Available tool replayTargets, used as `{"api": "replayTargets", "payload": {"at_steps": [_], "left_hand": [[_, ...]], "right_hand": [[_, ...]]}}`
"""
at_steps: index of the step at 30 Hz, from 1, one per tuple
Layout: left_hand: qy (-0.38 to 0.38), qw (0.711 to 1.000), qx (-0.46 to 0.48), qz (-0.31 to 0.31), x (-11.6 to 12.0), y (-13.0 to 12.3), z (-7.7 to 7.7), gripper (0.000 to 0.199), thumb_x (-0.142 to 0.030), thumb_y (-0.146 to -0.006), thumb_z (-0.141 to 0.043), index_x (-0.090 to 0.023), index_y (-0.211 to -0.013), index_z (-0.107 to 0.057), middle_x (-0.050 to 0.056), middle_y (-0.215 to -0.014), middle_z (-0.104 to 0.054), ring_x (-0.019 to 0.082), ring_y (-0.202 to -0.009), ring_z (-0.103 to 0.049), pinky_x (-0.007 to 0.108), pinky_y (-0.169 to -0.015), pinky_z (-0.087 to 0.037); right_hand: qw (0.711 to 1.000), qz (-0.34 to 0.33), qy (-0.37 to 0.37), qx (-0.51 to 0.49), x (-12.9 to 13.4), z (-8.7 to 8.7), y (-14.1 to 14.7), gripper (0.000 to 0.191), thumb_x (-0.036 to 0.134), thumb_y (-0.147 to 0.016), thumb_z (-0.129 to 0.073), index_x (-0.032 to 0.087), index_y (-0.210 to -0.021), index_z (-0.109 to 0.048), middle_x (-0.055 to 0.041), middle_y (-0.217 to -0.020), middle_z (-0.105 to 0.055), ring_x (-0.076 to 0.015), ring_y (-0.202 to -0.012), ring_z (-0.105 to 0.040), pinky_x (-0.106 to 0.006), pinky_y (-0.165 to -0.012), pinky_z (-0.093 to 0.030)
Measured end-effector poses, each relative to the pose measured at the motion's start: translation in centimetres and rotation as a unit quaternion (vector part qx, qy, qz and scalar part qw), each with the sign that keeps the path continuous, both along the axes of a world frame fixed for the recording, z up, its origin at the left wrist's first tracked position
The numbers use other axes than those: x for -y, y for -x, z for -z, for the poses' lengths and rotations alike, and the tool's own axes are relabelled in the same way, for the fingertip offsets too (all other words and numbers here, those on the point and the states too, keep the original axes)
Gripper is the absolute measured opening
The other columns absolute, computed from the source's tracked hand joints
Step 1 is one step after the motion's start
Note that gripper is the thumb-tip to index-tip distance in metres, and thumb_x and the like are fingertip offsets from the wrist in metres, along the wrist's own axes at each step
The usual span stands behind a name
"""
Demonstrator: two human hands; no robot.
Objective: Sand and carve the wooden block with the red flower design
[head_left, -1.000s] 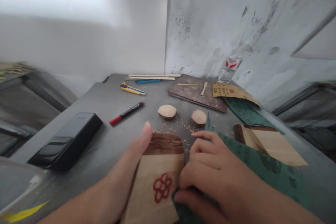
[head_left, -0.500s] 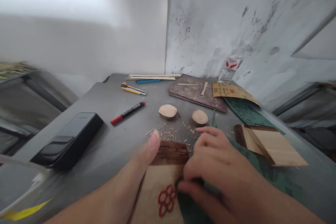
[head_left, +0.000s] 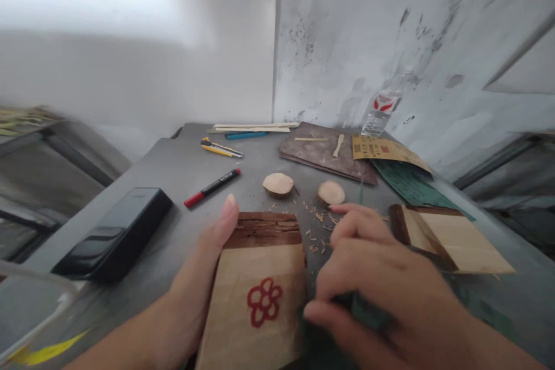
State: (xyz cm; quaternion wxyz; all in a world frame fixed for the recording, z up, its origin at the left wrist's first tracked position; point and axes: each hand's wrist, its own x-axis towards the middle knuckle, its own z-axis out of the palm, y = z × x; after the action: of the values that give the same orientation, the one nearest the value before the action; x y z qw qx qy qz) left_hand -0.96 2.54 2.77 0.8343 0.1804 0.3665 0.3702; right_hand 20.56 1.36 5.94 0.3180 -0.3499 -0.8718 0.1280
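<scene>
left hand (head_left: 195, 260) grip wide, flat against side of bark-edged wood panel (head_left: 255, 263); right hand (head_left: 381, 283) grip narrow, bunching green sandpaper (head_left: 347, 315) just beside panel; sanding contact needs firm bracing

The grey worktable (head_left: 255, 159) carries a black box (head_left: 113, 235) at left, a red-capped marker (head_left: 212, 187) and utility knife (head_left: 221, 148) beyond it, 2 wood discs (head_left: 277, 185) mid-table, and a stained brown board (head_left: 321, 153) far right.

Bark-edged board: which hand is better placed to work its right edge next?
Right, probably. The right hand holds green sandpaper at that edge of the bark-edged board, while the left hand is pressed along the opposite edge, steadying it.
</scene>
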Motion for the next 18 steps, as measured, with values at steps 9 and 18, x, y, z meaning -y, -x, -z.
{"api": "replayTargets", "payload": {"at_steps": [9,18], "left_hand": [[0.051,0.999,-0.012,0.006,0.0,1.1,-0.4,0.085,-0.075,-0.075,-0.073,-0.014,-0.135,-0.065,0.013,-0.108,-0.085,0.041,-0.114,-0.075,0.053,-0.094,-0.061],[0.056,0.997,-0.047,0.022,0.1,0.4,-1.3,0.070,-0.070,-0.088,-0.060,-0.015,-0.130,-0.069,0.009,-0.101,-0.086,0.039,-0.114,-0.075,0.052,-0.093,-0.062]], "right_hand": [[0.996,0.080,-0.038,-0.029,-0.8,-0.1,-1.0,0.014,0.017,-0.095,-0.060,0.026,-0.085,-0.056,0.0059,-0.075,-0.059,-0.0170,-0.084,-0.058,-0.040,-0.109,-0.039],[0.999,0.029,-0.017,-0.005,-0.8,0.4,-0.5,0.015,0.014,-0.097,-0.060,0.025,-0.088,-0.054,0.0084,-0.077,-0.062,-0.0145,-0.079,-0.060,-0.044,-0.116,-0.029]]}}
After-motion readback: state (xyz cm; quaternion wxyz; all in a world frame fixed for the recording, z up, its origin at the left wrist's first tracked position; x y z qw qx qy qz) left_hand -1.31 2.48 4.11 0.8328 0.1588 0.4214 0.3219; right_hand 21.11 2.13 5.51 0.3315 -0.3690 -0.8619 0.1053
